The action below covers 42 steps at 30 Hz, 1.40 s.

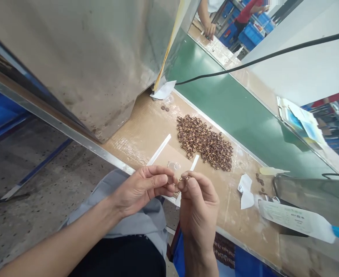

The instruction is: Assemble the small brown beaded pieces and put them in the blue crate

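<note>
Tiny brown-and-gold piece (184,179) pinched btwn both hands' fingertips, just over front edge of tan taped bench top (146,130), too small to tell exactly what it is. L hand (142,188) comes in from lower left, fingers curled, fingertips (169,180) pressed toward piece; R hand (198,204) comes up from below, fingers bunched, tips meeting L hand's at piece. Neither hand spread. Just past hands: small clear plastic ring (173,166) on tan card (176,157), w/ two white strips (159,150) either side. Behind that, big heap of similar brown-and-gold bits (204,142) on bench, right beside green conveyor belt (238,111). Few flat brown discs (163,108) near foot of dented steel housing (79,57), more (260,181) to right of heap, by white paper scrap (246,190), pale yellow nozzle (273,171) and printed white tube w/ blue end (296,219). Black cable (273,57) runs over belt to housing. Papers (300,123) lie at far side of belt. Grey cloth (129,219) over person's lap, concrete floor (27,200) to left. Far off: co-worker's hand (209,30) on bench end, person in red shirt (250,11), blue crates (251,36).
</note>
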Motion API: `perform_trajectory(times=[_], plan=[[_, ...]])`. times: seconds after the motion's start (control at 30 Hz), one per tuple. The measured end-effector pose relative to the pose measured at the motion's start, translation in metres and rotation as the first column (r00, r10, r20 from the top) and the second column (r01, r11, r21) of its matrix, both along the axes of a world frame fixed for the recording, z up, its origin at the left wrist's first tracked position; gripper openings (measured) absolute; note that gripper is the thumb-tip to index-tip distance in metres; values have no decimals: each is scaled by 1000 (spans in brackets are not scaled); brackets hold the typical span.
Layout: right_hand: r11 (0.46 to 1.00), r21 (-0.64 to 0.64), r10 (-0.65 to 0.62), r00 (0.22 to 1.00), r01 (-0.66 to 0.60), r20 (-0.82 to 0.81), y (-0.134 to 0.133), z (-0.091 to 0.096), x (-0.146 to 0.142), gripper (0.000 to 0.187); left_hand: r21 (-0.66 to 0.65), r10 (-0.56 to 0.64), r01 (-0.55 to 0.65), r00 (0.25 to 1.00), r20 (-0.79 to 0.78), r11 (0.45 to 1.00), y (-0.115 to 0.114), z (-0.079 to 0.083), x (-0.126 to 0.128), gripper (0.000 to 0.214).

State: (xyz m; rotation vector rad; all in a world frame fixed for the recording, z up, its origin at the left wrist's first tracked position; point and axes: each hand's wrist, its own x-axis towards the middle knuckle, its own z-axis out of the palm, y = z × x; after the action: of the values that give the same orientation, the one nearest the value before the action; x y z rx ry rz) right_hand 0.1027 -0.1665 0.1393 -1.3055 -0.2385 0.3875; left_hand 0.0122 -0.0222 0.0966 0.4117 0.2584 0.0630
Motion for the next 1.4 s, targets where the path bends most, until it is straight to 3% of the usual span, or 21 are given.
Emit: perform_trajectory(times=[0.13, 0.23, 0.5, 0.9, 1.0, 1.1, 1.23, 1.4], plan=[[997, 63, 46, 981, -35, -189, 4, 5, 2, 25, 7, 47, -47, 999, -11, 999, -6, 7, 3, 26], [996, 81, 57, 969, -39, -240, 5, 5, 2, 29, 37, 84, -84, 996, -20, 996, -9, 12, 6, 28], [997, 73, 51, 965, -33, -259, 3, 5, 0, 30, 68, 137, -134, 990, -44, 989, -16, 17, 7, 31], [997, 47, 60, 984, -53, -165, -1, -1, 2, 26, 88, 154, -150, 987, -40, 985, -18, 21, 7, 28], [999, 15, -42, 999, 42, -11, -5, -2, 13, 21, 133, 235, -224, 969, -80, 966, -7, 11, 4, 28], [972, -89, -176, 928, 216, 329, -14, -5, 30, 12, 232, 373, -336, 918, -136, 913, 11, -1, 1, 28], [916, -274, -36, 739, 294, 673, -21, -12, 48, 10, 302, 470, -410, 869, -159, 861, 26, -12, -2, 28], [880, -379, 146, 593, 288, 791, -11, -26, 57, 8, 310, 467, -408, 872, -147, 859, 25, -13, -2, 27]])
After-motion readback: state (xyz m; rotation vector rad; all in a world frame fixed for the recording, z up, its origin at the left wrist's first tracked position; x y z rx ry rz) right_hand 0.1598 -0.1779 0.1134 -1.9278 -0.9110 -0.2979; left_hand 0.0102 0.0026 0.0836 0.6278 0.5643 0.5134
